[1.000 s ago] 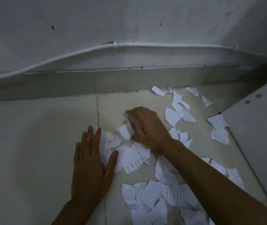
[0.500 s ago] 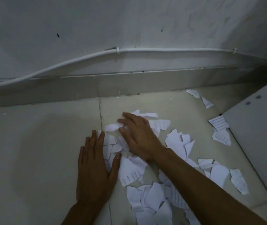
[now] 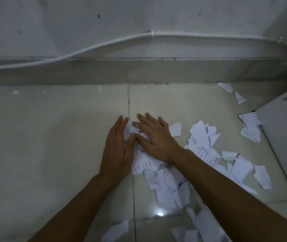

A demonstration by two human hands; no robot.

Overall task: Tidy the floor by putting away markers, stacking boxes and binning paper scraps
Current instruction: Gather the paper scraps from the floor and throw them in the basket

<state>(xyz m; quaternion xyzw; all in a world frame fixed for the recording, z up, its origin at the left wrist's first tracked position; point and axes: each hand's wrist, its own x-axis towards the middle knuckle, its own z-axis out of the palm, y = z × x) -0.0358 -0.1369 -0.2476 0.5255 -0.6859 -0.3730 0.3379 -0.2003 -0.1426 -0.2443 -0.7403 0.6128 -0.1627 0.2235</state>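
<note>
A dim, wide-angle view looking down at a pale tiled floor (image 3: 52,137) where it meets a grey wall (image 3: 139,14). Two bare forearms reach in from the bottom of the frame toward the centre.

The left hand (image 3: 117,151) lies palm down on the floor just left of centre, its fingers (image 3: 120,124) held together and pointing toward the wall. The right hand (image 3: 154,138) comes in at a slant from the lower right, palm down, its fingers (image 3: 148,117) slightly spread. The two hands sit side by side with their inner edges nearly touching, and a small heap of torn paper scraps (image 3: 132,130) is pressed between and beneath them. Neither hand is closed around the paper; both rest flat against it.

More paper scraps (image 3: 204,135), white and some printed with ruled lines, lie scattered across the floor to the right of the hands and down toward the bottom centre of the frame. Two scraps (image 3: 239,97) lie apart in the upper right, near the base of the wall, and two lined scraps (image 3: 250,119) lie against the edge of a grey panel (image 3: 284,137) that fills the right side of the frame.

A white cable (image 3: 104,44) runs along the wall across the upper part of the frame, held by small clips. Below it a grey skirting band (image 3: 69,72) meets the floor. A dark grout line (image 3: 128,102) runs from the skirting down to the hands.
</note>
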